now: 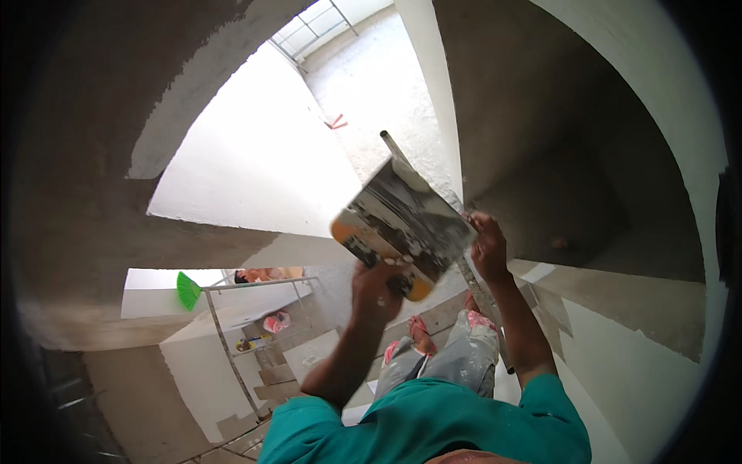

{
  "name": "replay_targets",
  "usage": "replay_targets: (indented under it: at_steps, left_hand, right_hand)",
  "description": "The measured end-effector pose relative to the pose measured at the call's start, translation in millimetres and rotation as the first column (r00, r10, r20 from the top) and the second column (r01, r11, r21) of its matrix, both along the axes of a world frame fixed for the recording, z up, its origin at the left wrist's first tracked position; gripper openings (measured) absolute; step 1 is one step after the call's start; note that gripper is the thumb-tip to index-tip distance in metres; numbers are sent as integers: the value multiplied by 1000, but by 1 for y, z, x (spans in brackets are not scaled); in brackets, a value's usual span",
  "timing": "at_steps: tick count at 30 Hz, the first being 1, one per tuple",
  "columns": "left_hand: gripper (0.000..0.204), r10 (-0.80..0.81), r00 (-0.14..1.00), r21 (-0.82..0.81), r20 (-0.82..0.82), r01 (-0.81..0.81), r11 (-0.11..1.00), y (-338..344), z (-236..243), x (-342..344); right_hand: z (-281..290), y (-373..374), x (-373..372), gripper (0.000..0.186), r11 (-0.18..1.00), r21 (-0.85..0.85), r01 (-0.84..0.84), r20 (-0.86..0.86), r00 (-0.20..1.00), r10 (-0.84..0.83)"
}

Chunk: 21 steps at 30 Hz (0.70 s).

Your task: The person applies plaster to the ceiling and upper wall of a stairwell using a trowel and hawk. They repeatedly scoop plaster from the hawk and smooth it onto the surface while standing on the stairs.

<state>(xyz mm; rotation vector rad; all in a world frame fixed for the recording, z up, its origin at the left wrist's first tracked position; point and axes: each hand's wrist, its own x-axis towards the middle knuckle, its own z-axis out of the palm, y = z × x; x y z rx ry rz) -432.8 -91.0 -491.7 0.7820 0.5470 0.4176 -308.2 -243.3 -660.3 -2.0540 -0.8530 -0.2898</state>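
Observation:
A wide, plaster-smeared metal blade (406, 213) with yellow-orange edging is tilted in front of me. My left hand (377, 294) grips its lower left part. By the right corner of the blade, my right hand (487, 243) has its fingers curled closed; what they hold is hard to make out. A plaster-crusted metal pole (468, 274) runs diagonally behind the blade, its hollow top end showing above it. Below are my sandalled feet (421, 336) and plaster-stained trousers (471, 356).
A metal railing (226, 340) stands at lower left, with a green broom head (188, 291) and another person (263, 274) beside it. A pink-and-white bundle (276, 322) lies near it. Plastered walls (587, 139) surround me. Red sticks (336, 124) rest beyond the blade.

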Motion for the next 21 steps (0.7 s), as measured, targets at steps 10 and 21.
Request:
replay_targets:
  at_steps: [10, 21]
  left_hand:
    - [59, 91, 961, 15, 261, 90, -996, 176, 99, 239]
    - [53, 110, 888, -194, 447, 216, -957, 225, 107, 339]
  right_hand:
    - [-209, -133, -141, 38, 948, -243, 204, -571, 761, -310]
    - [-248, -214, -163, 20, 836, -348, 425, -691, 486, -535]
